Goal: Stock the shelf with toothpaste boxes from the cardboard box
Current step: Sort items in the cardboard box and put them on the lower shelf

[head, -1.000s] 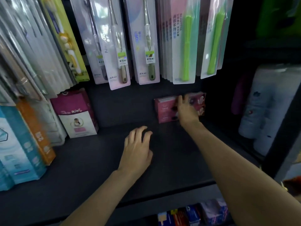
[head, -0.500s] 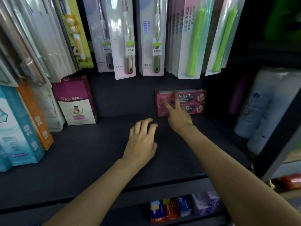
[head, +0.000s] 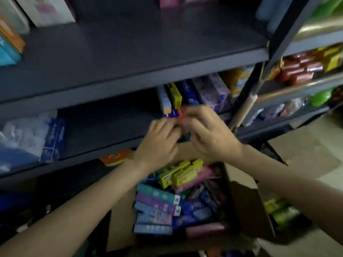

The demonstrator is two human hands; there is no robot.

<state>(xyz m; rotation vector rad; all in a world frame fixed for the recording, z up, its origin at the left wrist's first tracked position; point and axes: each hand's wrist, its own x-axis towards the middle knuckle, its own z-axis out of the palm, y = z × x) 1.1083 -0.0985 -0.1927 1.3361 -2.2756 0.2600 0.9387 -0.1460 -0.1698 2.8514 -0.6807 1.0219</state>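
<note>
Toothpaste boxes piled loose in open cardboard box on floor, bottom centre. Purple, blue, teal ones stacked flat at left; two yellow ones on top near far edge; pink one at near right. Flaps of cardboard box folded out.

Both hands meeting just above far edge of cardboard box, level with front of lower shelf. Left hand with fingers curled, right hand with fingers curled toward it, fingertips touching or nearly so. Small red thing visible between the fingers, too blurred to identify. Grip state: cannot tell what either hand actually holds, motion blur heavy.

Shelving dark grey metal. Upper shelf mostly bare board; white and pink carton at back left, orange and teal packs at far left edge, pink boxes at back centre, cut off by frame. Lower shelf: upright boxes, yellow, blue, purple, standing side by side at right; blue and clear plastic packs at left; dark gap between. Orange box lying below lower shelf's front edge, left of the left wrist.

Dark upright post dividing this bay from neighbouring bay at right: red packets, yellow packs, green bottle. Pale tiled floor at right. Green items right of cardboard box, blurred.
</note>
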